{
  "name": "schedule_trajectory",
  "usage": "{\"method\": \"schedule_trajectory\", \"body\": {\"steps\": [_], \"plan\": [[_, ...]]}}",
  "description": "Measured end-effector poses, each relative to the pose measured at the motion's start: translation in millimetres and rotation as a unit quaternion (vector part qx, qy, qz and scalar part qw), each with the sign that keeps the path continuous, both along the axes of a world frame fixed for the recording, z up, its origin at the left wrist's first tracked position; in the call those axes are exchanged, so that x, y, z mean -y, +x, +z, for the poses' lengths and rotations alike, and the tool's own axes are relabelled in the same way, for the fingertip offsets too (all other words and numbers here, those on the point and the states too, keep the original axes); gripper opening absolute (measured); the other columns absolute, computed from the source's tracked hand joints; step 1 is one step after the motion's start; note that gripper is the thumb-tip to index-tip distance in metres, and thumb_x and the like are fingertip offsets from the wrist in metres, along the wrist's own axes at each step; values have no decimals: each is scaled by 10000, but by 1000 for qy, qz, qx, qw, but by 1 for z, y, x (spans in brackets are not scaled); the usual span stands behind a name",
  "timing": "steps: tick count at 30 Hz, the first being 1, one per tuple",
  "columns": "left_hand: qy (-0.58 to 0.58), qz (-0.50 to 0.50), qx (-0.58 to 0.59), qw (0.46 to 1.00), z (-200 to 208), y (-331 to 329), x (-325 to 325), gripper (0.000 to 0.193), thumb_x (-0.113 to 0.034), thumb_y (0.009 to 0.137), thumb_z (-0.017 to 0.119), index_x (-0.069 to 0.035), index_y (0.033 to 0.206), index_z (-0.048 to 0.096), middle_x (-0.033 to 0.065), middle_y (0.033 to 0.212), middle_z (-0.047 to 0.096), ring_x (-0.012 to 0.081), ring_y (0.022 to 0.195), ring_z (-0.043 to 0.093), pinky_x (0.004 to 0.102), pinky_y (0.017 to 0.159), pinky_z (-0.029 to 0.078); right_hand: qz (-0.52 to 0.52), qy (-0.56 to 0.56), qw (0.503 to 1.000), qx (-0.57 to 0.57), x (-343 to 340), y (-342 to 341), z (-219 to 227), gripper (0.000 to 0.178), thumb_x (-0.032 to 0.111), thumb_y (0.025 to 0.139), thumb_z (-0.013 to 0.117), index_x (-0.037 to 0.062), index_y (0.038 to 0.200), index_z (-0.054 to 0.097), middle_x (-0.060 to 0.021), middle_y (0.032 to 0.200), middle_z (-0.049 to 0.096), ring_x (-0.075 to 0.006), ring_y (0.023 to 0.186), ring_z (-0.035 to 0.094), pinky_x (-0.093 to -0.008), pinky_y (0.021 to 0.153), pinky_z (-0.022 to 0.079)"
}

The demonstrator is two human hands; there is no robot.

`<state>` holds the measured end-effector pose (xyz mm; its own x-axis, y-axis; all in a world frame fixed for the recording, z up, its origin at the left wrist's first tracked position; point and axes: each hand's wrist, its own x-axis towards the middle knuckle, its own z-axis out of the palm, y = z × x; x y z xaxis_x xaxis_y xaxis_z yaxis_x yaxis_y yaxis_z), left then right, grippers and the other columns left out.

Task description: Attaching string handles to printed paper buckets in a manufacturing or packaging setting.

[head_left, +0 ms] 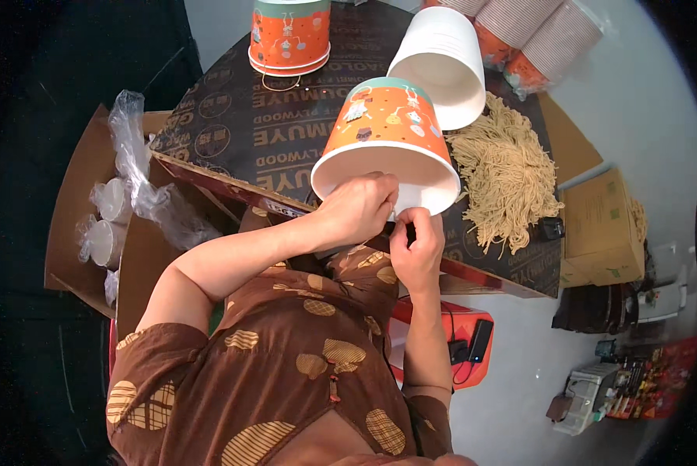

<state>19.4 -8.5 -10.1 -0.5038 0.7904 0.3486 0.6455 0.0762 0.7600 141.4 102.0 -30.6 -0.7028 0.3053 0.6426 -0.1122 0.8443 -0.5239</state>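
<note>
An orange paper bucket (391, 116) with a green band and printed figures lies tipped at the table's near edge, its white-rimmed mouth toward me. My left hand (358, 206) is closed, with its fingers bent at the lower part of the mouth. Just right of it my right hand (417, 247) is closed in a pinch by the rim. A tiny pale bit shows between the hands; what the fingertips hold is hidden. Behind this bucket a plain white bucket (442, 66) lies tilted. To the right is a heap of beige cords (508, 171).
Another orange bucket (289, 35) stands upside down on the dark plywood table (232, 116), a cord loop at its rim. Stacked buckets in plastic (554, 46) lie at the back right. Cardboard boxes flank the table: one left (76, 210), one right (601, 229). A red stool (473, 353) sits below.
</note>
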Motion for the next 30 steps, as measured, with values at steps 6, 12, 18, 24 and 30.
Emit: {"method": "schedule_trajectory", "body": {"steps": [6, 12, 18, 24, 30], "plan": [[17, 44, -7, 999, -4, -3, -8, 21, 1, 779, 554, 9, 793, 540, 206, 743, 583, 393, 716, 604, 444, 652, 479, 35, 59, 998, 16, -6, 4, -3, 161, -57, 644, 569, 5, 762, 478, -159, 831, 472, -365, 794, 486, -455, 690, 416], [15, 44, -2, 999, -1, -3, -10, 22, 7, 771, 549, 11, 765, 528, 210, 717, 575, 384, 698, 597, 443, 637, 468, 31, 64, 997, 17, -7, 4, -1, 148, -52, 634, 555, -2, 751, 479, -158, 835, 463, -354, 790, 480, -450, 684, 415], [-17, 24, 25, 999, 7, -5, -11, 53, 8, 751, 533, 56, 759, 553, 276, 756, 591, 451, 773, 604, 480, 697, 472, 33, 23, 999, -2, -9, 7, -1, 111, -36, 689, 584, -2, 778, 526, -148, 829, 503, -344, 806, 504, -436, 710, 435], [-21, 12, 22, 999, 8, -7, -10, 70, -18, 760, 548, 51, 752, 553, 262, 725, 588, 433, 739, 602, 468, 689, 475, -13, 36, 999, -3, -2, 2, -7, 117, -20, 763, 624, 0, 794, 513, -155, 836, 517, -355, 811, 513, -453, 714, 435], [-112, -27, 293, 949, 23, -13, -5, 152, -74, 807, 587, -29, 672, 533, 59, 608, 556, 120, 460, 486, 282, 409, 381, -55, 48, 997, -3, -2, -3, -12, 107, -63, 768, 593, -13, 802, 505, -163, 832, 515, -366, 803, 516, -471, 703, 425]]}}
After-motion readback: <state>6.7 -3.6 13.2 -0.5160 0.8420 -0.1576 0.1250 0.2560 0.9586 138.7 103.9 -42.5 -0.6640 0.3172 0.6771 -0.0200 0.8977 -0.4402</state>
